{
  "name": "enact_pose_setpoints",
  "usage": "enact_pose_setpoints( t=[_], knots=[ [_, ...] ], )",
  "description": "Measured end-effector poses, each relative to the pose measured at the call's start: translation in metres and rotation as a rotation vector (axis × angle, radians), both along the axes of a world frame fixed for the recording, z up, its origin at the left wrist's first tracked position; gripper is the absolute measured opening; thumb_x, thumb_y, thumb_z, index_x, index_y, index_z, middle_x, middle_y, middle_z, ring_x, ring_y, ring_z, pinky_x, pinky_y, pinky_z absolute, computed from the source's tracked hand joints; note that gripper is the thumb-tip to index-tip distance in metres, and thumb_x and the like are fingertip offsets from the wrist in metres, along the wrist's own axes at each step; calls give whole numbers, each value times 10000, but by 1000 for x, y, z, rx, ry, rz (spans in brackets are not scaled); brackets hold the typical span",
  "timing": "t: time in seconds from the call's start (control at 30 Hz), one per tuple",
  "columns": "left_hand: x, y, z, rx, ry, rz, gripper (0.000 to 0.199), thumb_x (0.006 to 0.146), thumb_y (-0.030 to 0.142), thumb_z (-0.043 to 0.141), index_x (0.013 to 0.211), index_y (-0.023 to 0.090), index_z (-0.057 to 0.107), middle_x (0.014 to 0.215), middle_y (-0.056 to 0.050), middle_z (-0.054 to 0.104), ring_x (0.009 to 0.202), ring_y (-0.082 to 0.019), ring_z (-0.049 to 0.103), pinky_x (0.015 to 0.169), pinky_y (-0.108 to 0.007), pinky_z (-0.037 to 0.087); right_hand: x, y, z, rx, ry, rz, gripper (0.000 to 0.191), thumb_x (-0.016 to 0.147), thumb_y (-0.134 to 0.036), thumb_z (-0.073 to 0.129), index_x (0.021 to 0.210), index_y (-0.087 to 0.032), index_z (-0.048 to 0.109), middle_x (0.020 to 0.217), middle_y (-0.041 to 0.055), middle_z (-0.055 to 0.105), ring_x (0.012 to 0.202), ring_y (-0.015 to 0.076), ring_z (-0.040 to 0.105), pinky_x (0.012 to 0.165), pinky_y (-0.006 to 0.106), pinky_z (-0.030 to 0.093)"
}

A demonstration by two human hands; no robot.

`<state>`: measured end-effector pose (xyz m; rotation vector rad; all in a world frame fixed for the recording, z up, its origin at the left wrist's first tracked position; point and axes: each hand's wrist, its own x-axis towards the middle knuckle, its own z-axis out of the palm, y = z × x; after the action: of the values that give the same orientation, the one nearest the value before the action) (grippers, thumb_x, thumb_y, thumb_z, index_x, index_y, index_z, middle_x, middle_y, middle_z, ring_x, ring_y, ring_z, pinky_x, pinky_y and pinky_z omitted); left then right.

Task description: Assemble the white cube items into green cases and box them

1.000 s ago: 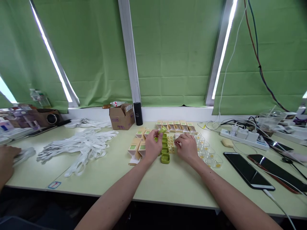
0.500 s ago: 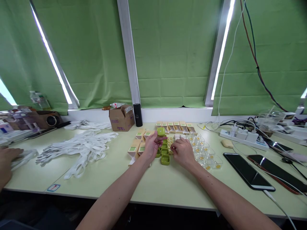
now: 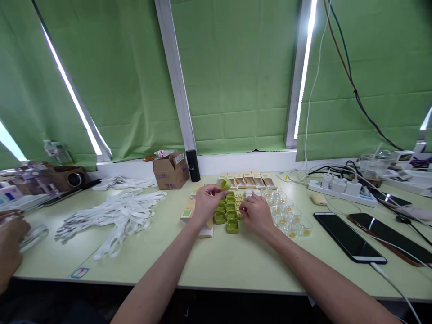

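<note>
My left hand (image 3: pixel 208 203) is closed on a small green square tray (image 3: pixel 225 183), tilted on its side above the table. Under and beside that hand, several matching green trays (image 3: pixel 232 226) sit in two columns. My right hand (image 3: pixel 257 212) is pinched at the fingertips over the edge of a patch of small pale yellow pieces (image 3: pixel 239 198); whatever lies between its fingers is too small to make out. To its right stand several clear plastic cups (image 3: pixel 293 215) with yellow spots inside. Folded card boxes (image 3: pixel 187 213) lie partly behind my left hand.
More open card boxes (image 3: pixel 249 180) line the back. Leftward are a brown carton (image 3: pixel 171 171), a black cylinder (image 3: pixel 192 165) and white straps (image 3: pixel 116 216). Another person's hand (image 3: pixel 11 243) is at far left. Phones (image 3: pixel 349 237) and a power strip (image 3: pixel 340 192) lie right.
My left hand has turned and shifted slightly left, and the green tray in it has tipped from facing me onto its side. My right hand stays pinched in nearly the same place.
</note>
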<state>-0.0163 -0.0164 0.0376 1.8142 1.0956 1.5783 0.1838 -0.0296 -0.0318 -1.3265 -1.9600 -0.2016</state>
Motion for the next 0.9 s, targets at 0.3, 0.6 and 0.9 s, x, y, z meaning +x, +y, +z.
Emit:
enact_pose_setpoints(
  t=[0.3,0.6,0.9],
  knots=[
    [-47,-37,-19,173,687,20,88,780,306,869,703,329,833,712,-68,726,916,-300,544,936,-481,370,-1,-1,0,-1,-28,-4,134,878,-118,719,794,-214,757,866,34,761,919,216,609,824,350,344],
    [-51,-47,-40,75,847,-47,252,810,337,836,573,290,762,656,-97,652,939,-308,465,916,-495,313,0,-2,-1,19,-10,17,144,873,-106,708,781,-209,749,852,35,754,904,217,604,828,356,358],
    [-45,-47,-37,60,1040,-38,154,807,257,820,658,291,801,789,-98,730,1013,-324,485,899,-468,305,0,-1,-3,21,1,26,140,871,-106,711,779,-207,746,855,32,755,908,220,604,832,356,355]
  ],
)
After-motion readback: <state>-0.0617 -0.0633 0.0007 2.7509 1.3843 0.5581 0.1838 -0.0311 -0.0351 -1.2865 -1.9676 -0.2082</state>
